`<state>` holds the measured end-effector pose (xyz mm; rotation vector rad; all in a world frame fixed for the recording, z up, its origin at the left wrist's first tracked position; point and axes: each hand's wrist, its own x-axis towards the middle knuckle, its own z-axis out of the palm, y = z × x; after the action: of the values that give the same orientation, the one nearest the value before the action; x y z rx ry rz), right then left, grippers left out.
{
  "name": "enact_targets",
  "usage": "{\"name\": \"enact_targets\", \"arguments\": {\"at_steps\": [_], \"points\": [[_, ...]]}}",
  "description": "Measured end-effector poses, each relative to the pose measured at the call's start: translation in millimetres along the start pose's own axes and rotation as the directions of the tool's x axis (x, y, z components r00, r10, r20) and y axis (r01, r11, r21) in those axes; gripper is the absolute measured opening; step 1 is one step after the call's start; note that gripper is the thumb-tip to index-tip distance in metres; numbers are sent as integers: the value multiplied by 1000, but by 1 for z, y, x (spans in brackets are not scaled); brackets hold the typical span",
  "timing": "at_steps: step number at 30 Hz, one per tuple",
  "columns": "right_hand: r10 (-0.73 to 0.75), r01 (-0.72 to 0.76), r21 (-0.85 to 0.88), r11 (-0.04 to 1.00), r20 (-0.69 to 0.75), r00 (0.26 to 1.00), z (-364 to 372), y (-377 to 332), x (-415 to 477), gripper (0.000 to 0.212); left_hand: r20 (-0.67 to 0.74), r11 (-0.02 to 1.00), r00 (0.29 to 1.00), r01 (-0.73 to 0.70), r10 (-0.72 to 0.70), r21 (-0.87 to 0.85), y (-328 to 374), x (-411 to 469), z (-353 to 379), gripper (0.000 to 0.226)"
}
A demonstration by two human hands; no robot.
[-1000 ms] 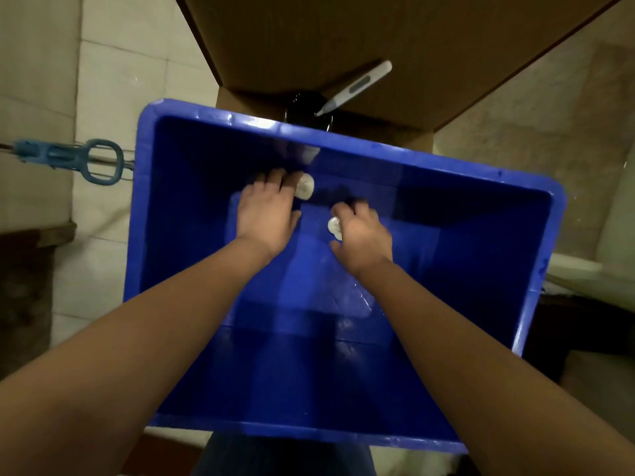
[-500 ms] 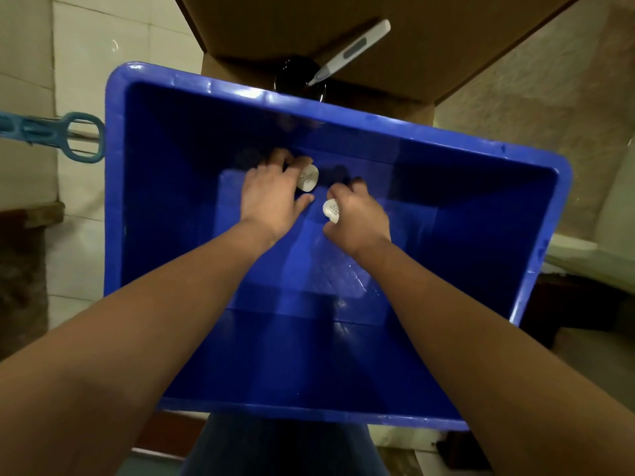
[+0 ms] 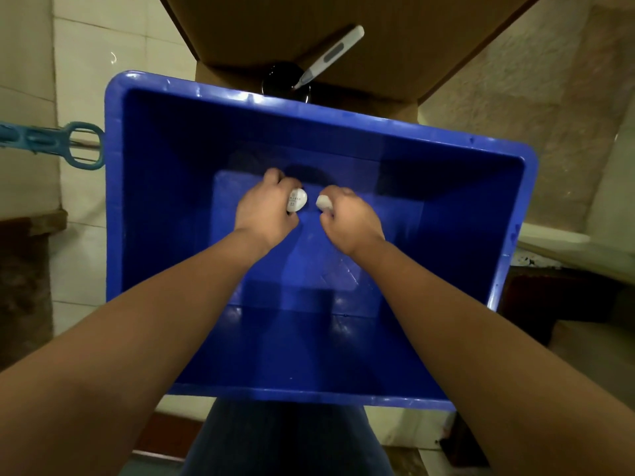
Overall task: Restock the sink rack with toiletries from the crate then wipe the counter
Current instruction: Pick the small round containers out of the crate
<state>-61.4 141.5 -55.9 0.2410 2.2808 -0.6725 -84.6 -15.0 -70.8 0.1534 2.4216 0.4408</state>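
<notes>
A deep blue plastic crate (image 3: 144, 207) fills the middle of the view, and both my arms reach down into it. My left hand (image 3: 266, 211) is closed around a small white toiletry item with printed text (image 3: 297, 200) near the crate's floor. Just to its right, my right hand (image 3: 350, 214) grips a second small white item (image 3: 323, 203), mostly hidden by the fingers. The two hands sit close together, a small gap between them. The rest of the crate's floor shows nothing else.
A brown cardboard surface (image 3: 309, 25) overhangs the crate's far edge, with a white and grey pen-like tool (image 3: 331, 56) and a dark round object (image 3: 285, 80) below it. A light blue handle (image 3: 62, 146) juts in from the left over white tiles. A pale ledge (image 3: 556, 238) lies at right.
Both hands have closed around the small white items and drawn slightly back from the crate's far wall. The view has shifted a little.
</notes>
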Motion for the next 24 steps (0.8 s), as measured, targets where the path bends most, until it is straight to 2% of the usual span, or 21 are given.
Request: {"name": "enact_targets", "arguments": {"at_steps": [2, 4, 7, 9, 11, 14, 18, 24], "points": [[-13, 12, 41, 999, 40, 999, -3, 0, -5, 36, 8, 1000, 1000, -5, 5, -7, 2, -9, -3, 37], [3, -15, 156, 988, 75, 997, -6, -1, -12, 40, 17, 1000, 1000, -2, 2, -22, 5, -19, -8, 39], [78, -123, 474, 872, 112, 991, -10, -8, -24, 37, 13, 999, 1000, 1, 0, -45, 11, -34, -20, 42], [120, -161, 579, 800, 109, 987, -17, -14, -35, 39, 8, 999, 1000, 0, 0, -51, 15, -44, -30, 43], [131, -164, 596, 786, 99, 986, -24, -21, -47, 43, 1, 998, 1000, -7, 7, -60, 19, -55, -42, 44], [107, -128, 560, 818, 70, 992, -36, -30, -67, 42, -18, 997, 999, -35, 34, -67, 25, -73, -62, 45], [115, -82, 530, 844, -30, 993, -52, -43, -99, 36, -23, 993, 993, -113, 112, -35, 37, -99, -87, 45], [166, -111, 423, 899, -94, 982, -68, -53, -162, 38, -24, 975, 975, -221, 222, 20, 63, -138, -119, 37]]}}
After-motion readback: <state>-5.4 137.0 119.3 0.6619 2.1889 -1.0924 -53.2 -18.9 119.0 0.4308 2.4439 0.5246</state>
